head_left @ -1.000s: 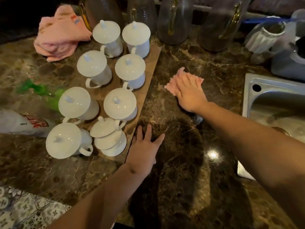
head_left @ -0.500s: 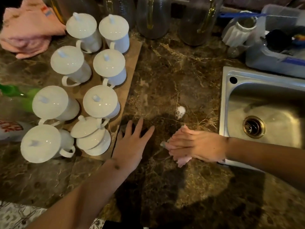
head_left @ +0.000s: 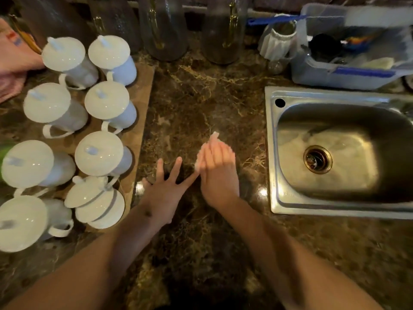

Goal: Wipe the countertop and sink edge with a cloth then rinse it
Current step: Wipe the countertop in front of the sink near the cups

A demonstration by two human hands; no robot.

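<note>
Centrally, the right hand (head_left: pixel 218 173) lay flat, fingers together, pressing a pink cloth (head_left: pixel 204 153) onto the dark marbled countertop (head_left: pixel 201 92); only the cloth's edges showed past the fingertips and along the hand's left side, blurred by motion. Just beside it, the left hand (head_left: pixel 163 193) rested palm-down on the countertop with its fingers spread, holding nothing, one fingertip close to the right hand. To the left, eight white lidded mugs (head_left: pixel 100 153) stood on a brown board (head_left: pixel 143 104), with a second pink cloth (head_left: pixel 13 63) at the far left edge. To the right sat the steel sink (head_left: pixel 271 153), well apart from the cloth, its drain (head_left: pixel 317 159) visible. Tall glass jars (head_left: pixel 165 27) lined the back, and a plastic tub (head_left: pixel 335 72) of items stood behind the sink.
</note>
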